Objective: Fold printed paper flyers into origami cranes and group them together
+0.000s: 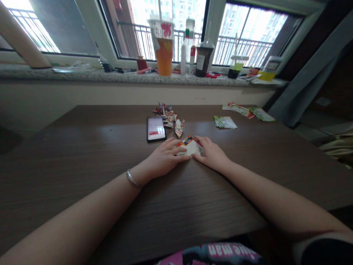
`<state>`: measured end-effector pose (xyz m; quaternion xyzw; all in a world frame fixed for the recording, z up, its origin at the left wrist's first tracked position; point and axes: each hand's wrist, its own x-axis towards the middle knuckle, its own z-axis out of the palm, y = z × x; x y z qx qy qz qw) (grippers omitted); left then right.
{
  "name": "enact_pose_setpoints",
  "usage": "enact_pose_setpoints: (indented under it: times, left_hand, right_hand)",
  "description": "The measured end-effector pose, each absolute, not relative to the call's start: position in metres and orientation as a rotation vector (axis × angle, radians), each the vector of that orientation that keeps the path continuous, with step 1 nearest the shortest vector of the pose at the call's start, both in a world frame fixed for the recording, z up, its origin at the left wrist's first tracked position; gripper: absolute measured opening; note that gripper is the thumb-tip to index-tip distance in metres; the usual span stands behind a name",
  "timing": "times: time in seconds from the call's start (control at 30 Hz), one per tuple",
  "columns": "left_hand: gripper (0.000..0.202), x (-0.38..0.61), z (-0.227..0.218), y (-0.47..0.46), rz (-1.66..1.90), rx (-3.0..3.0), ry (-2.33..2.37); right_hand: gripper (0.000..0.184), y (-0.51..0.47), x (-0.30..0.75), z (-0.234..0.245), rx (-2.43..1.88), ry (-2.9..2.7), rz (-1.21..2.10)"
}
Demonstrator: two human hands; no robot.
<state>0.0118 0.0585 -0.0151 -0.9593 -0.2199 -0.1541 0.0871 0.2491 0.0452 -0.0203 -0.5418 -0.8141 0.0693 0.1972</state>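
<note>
A folded piece of printed paper (193,148), white with a colourful patterned edge, lies on the brown table in front of me. My left hand (167,156), a silver bangle at its wrist, rests over the paper's left side with fingers spread and stretched out on it. At the right side, my right hand (211,151) holds the paper's edge, thumb at the near corner and fingers at the far edge. Just beyond are folded paper figures (178,127) in red and white, bunched together. Left of them lies a phone (156,129) with its screen lit.
Stacked green-and-white paper slips (225,122) lie to the right, with more printed slips (239,109) behind. On the stone windowsill (124,78) stand a large orange drink cup (164,55), a white bottle (184,55), a dark cup (202,60) and other small items.
</note>
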Motion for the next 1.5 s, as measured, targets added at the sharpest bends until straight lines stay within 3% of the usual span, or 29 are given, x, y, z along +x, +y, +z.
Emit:
enact_pose_setpoints:
  times: [0.7, 1.03, 1.5]
  left_hand:
    - [0.016, 0.002, -0.009, 0.057, -0.231, -2.811, -0.748]
    - [0.027, 0.008, -0.002, 0.038, 0.11, -2.7, -1.079]
    - [0.022, 0.01, -0.012, 0.035, -0.033, -2.481, -1.298]
  right_hand:
    - [0.054, 0.041, 0.277, -0.021, -1.391, -2.408, 0.211]
    - [0.051, 0.043, 0.28, -0.017, -1.492, -2.467, 0.282]
    - [0.052, 0.045, 0.281, -0.018, -1.484, -2.469, 0.292]
